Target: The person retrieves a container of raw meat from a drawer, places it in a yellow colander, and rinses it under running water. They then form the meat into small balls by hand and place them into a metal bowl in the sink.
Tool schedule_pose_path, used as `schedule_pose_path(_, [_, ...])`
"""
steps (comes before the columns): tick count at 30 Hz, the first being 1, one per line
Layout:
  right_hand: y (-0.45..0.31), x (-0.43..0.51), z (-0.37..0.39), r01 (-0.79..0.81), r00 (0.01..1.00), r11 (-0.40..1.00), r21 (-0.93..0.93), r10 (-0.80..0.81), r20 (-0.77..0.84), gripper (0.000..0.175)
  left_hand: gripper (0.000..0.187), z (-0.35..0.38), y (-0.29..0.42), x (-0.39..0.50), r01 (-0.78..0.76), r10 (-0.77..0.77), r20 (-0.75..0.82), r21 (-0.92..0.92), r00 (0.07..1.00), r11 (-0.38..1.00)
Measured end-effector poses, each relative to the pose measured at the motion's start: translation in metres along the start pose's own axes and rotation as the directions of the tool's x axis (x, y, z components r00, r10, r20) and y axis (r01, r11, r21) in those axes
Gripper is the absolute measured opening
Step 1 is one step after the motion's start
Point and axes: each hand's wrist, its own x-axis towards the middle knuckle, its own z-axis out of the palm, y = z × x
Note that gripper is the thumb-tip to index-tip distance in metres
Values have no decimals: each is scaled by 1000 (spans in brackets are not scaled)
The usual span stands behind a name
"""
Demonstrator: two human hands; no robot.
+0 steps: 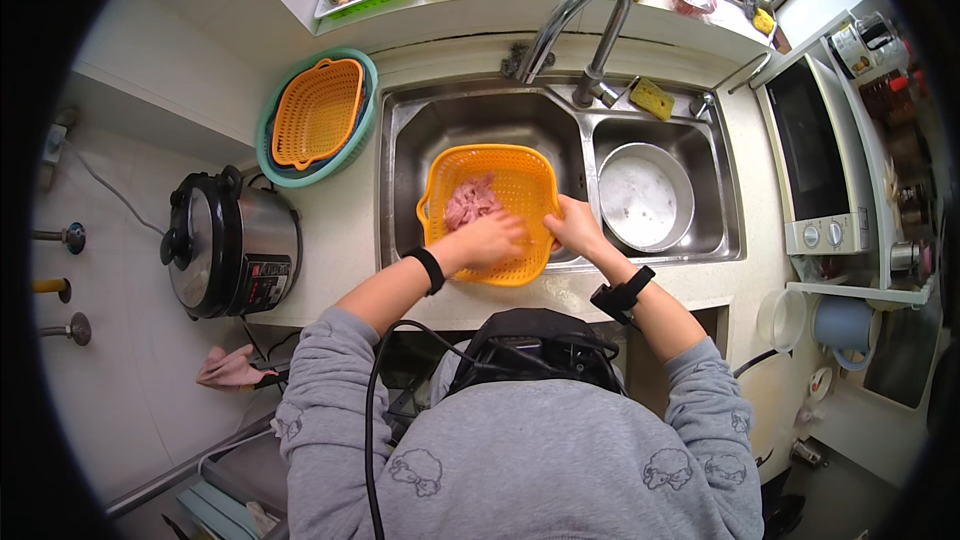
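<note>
An orange plastic colander (517,165) is over the near part of the large sink basin (480,109). Inside it, toward the left, lies a heap of pink sliced raw meat (472,201). My right hand (574,226) grips the colander's right rim. Blurred by motion, my left hand (491,241) is over the colander beside the meat; its fingers are too blurred to tell whether they hold anything. In the smaller basin on the right stands a round metal pot (646,196) with whitish, cloudy contents.
A chrome faucet (600,37) arches over the sink. On the left stand a teal basin (264,127) holding another orange basket (319,112), and an electric pressure cooker (232,247). A microwave (814,157) is at the right. A yellow-green sponge (652,98) lies behind the small basin.
</note>
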Motion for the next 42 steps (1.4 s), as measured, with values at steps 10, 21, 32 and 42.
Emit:
schedule_pose_path(10, [6, 3, 2, 8, 998, 999, 34, -5, -64, 16, 18, -6, 16, 19, 113, -103, 102, -100, 989, 989])
schedule_pose_path(21, [9, -6, -6, -19, 999, 1000, -4, 19, -48, 16, 32, 5, -16, -11, 621, -641, -126, -166, 757, 766])
schedule_pose_path(32, [10, 1, 1, 7, 996, 998, 63, -1, -92, 22, 43, 4, 12, 30, 749, -821, -94, -361, 564, 556])
schedule_pose_path(42, [13, 6, 11, 29, 993, 996, 85, -19, -120, 19, 41, 1, 12, 47, 734, -822, 109, -527, 558, 429])
